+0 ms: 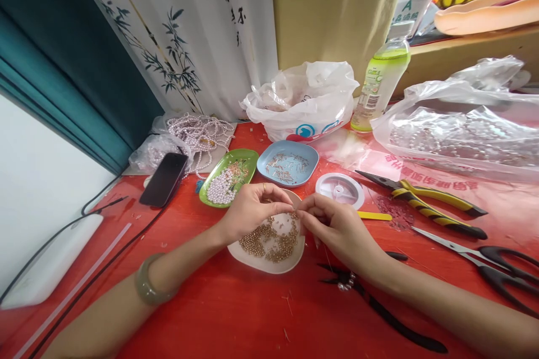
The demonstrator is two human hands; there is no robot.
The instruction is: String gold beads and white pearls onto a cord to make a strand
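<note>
My left hand [249,210] and my right hand [337,227] meet fingertip to fingertip over a white dish [269,262] full of small gold beads [269,241]. Both pinch something tiny between thumb and forefinger; it is too small to tell what. A thin thread seems to hang below my right hand. A green bangle [148,286] sits on my left wrist. Below my right wrist lie black pliers [379,308] and a few strung pearls [346,283].
On the red table [236,314]: a green dish of pearls [227,176], a blue dish of pins [287,162], a thread spool [339,189], yellow-handled pliers [425,202], scissors [484,261], a phone [164,178], pearl strands [202,134], plastic bags [301,98], a bottle [379,81].
</note>
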